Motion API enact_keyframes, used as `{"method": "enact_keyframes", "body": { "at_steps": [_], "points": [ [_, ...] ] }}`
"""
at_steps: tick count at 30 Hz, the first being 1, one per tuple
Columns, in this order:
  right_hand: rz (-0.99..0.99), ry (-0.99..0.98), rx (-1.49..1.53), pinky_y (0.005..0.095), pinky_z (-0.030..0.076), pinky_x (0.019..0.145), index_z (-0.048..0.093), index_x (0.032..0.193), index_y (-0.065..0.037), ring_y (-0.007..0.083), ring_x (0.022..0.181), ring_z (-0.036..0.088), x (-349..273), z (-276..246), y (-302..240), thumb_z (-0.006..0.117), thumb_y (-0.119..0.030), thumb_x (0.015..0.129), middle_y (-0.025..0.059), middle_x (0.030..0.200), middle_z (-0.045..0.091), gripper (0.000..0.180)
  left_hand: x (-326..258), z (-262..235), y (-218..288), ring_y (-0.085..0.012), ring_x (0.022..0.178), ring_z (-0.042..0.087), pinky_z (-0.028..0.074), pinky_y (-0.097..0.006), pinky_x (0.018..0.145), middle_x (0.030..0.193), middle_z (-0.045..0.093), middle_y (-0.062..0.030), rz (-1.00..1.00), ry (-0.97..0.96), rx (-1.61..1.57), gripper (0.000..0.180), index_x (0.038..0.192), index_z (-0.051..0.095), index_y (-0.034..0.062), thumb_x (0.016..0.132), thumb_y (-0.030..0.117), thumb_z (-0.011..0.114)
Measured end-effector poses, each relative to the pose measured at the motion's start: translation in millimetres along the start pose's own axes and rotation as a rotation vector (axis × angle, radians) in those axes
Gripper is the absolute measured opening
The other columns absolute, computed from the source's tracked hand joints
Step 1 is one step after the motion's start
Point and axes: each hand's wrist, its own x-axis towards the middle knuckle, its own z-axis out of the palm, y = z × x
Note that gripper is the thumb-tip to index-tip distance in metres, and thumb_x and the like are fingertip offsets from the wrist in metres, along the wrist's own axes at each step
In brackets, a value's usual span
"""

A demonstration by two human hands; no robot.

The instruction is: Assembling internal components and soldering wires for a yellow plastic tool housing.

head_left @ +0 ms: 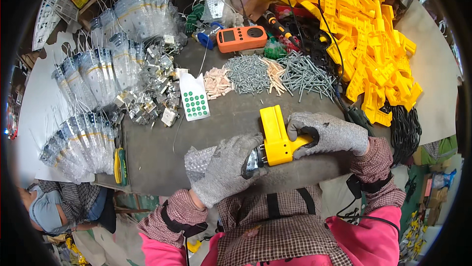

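Observation:
Near the front edge of the table, my right hand (327,135), in a grey glove, is closed around the handle-like arm of a yellow plastic housing (278,138). The housing stands tilted, with its broad block toward my left side. My left hand (223,167), also gloved, grips a dark, shiny part (252,160) at the housing's left side. Bubble wrap (197,160) sticks out behind the left fingers. Metal prongs show between the part and the housing; whether they are fully joined I cannot tell. My left palm hides most of the wrapped piece.
Fanned bundles of bubble-wrapped parts (81,143) and metal pieces (157,84) lie left. Beyond my hands are a green-dot sticker sheet (195,96), screws (248,74), bolts (307,74) and an orange meter (242,38). Yellow housings (366,39) pile up right, beside black cables (406,133).

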Motion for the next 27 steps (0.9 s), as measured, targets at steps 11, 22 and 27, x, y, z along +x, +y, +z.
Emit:
{"method": "enact_keyframes", "body": {
  "at_steps": [11, 22, 27],
  "points": [
    [0.006, 0.199, -0.058, 0.0355, 0.047, 0.088, 0.061, 0.107, -0.005, 0.024, 0.099, 0.059, -2.0, 11.0, -5.5, 0.083, -0.024, 0.079, 0.0086, 0.104, 0.062, 0.04, 3.6, 1.8, 4.1, -0.0387, 0.113, 0.058, 0.044, -0.048, 0.1, 0.123, 0.062, -0.0177, -0.009, 0.072, 0.006, 0.067, 0.125, 0.058, 0.0042, 0.07, 0.028, 0.088],
    [0.641, 0.954, -0.615, 0.0415, 0.048, 0.094, 0.057, 0.133, -0.006, 0.0359, 0.109, 0.059, -149.9, 42.3, 59.7, 0.078, -0.014, 0.08, 0.0171, 0.115, 0.059, 0.058, 0.1, 0.1, 2.9, -0.0397, 0.113, 0.06, 0.045, -0.048, 0.099, 0.122, 0.063, -0.0191, 0.045, 0.124, -0.047, 0.065, 0.125, 0.059, 0.0041, 0.072, 0.031, 0.085],
    [0.386, 1.503, 0.421, 0.0366, 0.05, 0.094, 0.049, 0.141, -0.006, 0.0168, 0.103, 0.06, -155.3, 7.2, 40.6, 0.062, -0.013, 0.093, 0.0042, 0.116, 0.061, 0.05, 4.9, -0.2, 8.1, -0.0385, 0.117, 0.059, 0.044, -0.048, 0.1, 0.125, 0.061, -0.0184, -0.013, 0.031, 0.02, 0.069, 0.128, 0.056, 0.0049, 0.072, 0.03, 0.087]
  ]
}}
